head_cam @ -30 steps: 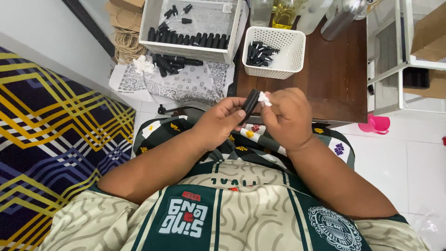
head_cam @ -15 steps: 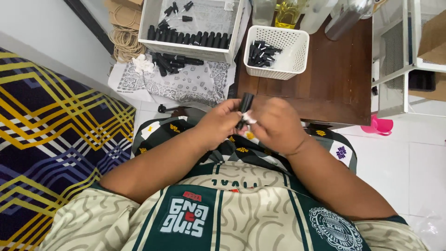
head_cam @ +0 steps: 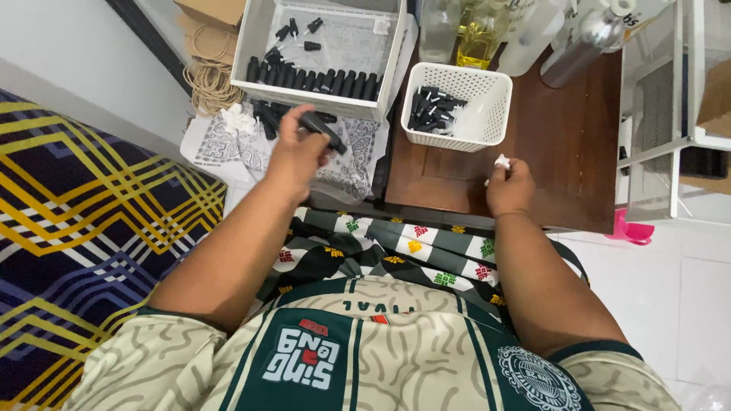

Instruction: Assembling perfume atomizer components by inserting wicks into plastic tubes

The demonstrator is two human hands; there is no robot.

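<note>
My left hand (head_cam: 293, 154) is stretched forward over a patterned cloth (head_cam: 228, 144) and grips a small black bottle (head_cam: 321, 129). My right hand (head_cam: 509, 188) rests on the brown wooden table (head_cam: 563, 144) and pinches a small white scrap (head_cam: 501, 160) between thumb and fingers. A large white basket (head_cam: 255, 46) at the back holds a row of black bottles (head_cam: 312, 79). A smaller white basket (head_cam: 499, 95) on the table holds several small black parts (head_cam: 430, 109).
Clear bottles, one with yellow liquid (head_cam: 483, 38), stand at the table's far edge. A white wire rack (head_cam: 670, 114) is at right. A blue and yellow patterned mattress (head_cam: 84, 243) lies at left. A coil of twine (head_cam: 209, 84) and a cardboard box (head_cam: 213, 11) sit beyond it.
My hands were together over my lap on one black bottle. They have separated: the left carried the bottle forward to the left, the right moved out to the table with the white scrap.
</note>
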